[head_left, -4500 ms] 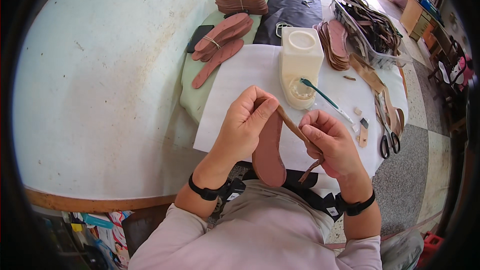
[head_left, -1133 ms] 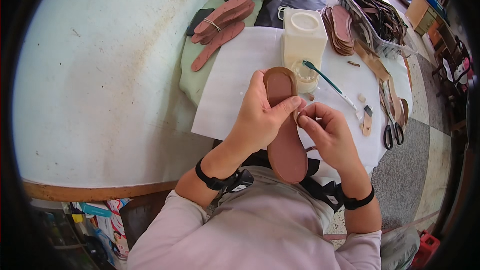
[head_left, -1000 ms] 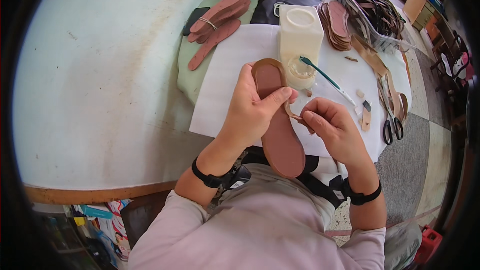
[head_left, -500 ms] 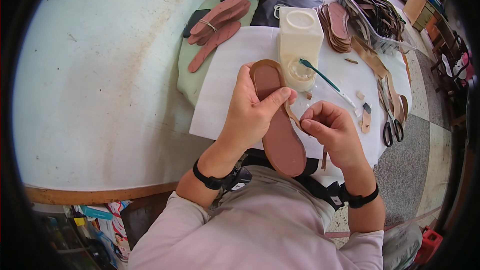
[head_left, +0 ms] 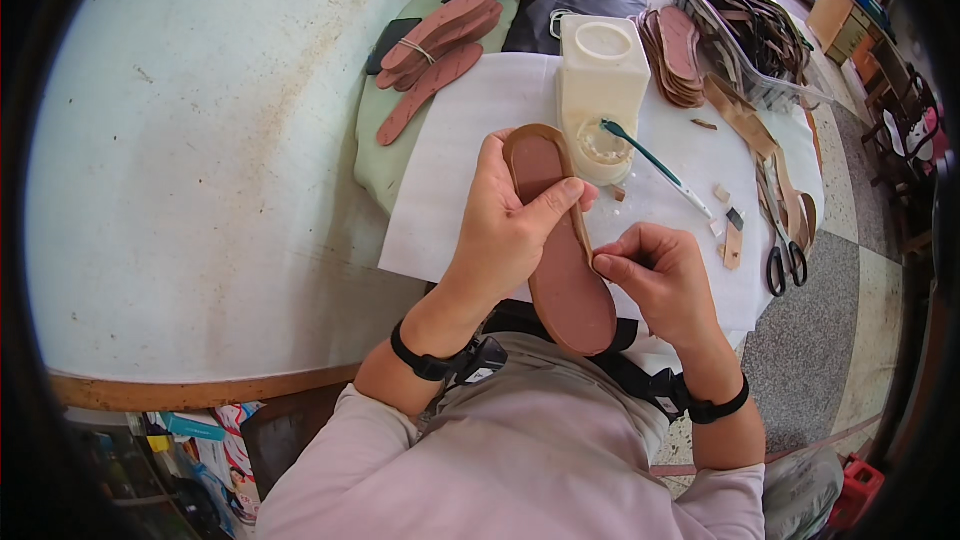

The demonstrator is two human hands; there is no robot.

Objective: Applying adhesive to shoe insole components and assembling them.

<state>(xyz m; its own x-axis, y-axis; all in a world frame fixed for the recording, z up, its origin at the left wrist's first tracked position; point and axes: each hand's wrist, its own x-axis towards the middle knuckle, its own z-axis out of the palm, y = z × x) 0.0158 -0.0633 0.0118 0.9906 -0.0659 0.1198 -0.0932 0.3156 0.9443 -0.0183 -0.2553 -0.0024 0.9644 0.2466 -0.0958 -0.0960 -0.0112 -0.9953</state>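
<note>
A reddish-brown insole point(head_left: 572, 290) is held up in front of me, tilted, its heel end away from me. My left hand point(head_left: 520, 215) grips its left edge and upper part, the thumb pressed on the right rim. A thin tan leather strip point(head_left: 582, 230) runs along the edge around the top and down the right side. My right hand point(head_left: 655, 275) pinches that strip between thumb and fingertips, close against the insole's right edge. Beyond the hands, a toothbrush point(head_left: 650, 165) with a green head lies across the open neck of a cream plastic jug point(head_left: 603, 75).
Stacks of insoles point(head_left: 445, 35) lie at the back left, and another stack point(head_left: 675, 55) right of the jug. Scissors point(head_left: 783, 240) rest on tan strips at the right. A clear plastic bin point(head_left: 735, 50) holds dark strips. White paper point(head_left: 450, 180) covers the worktable.
My right hand has moved down and in toward the insole, bringing the strip from a loose angle to lie along its right edge. My left hand keeps its grip.
</note>
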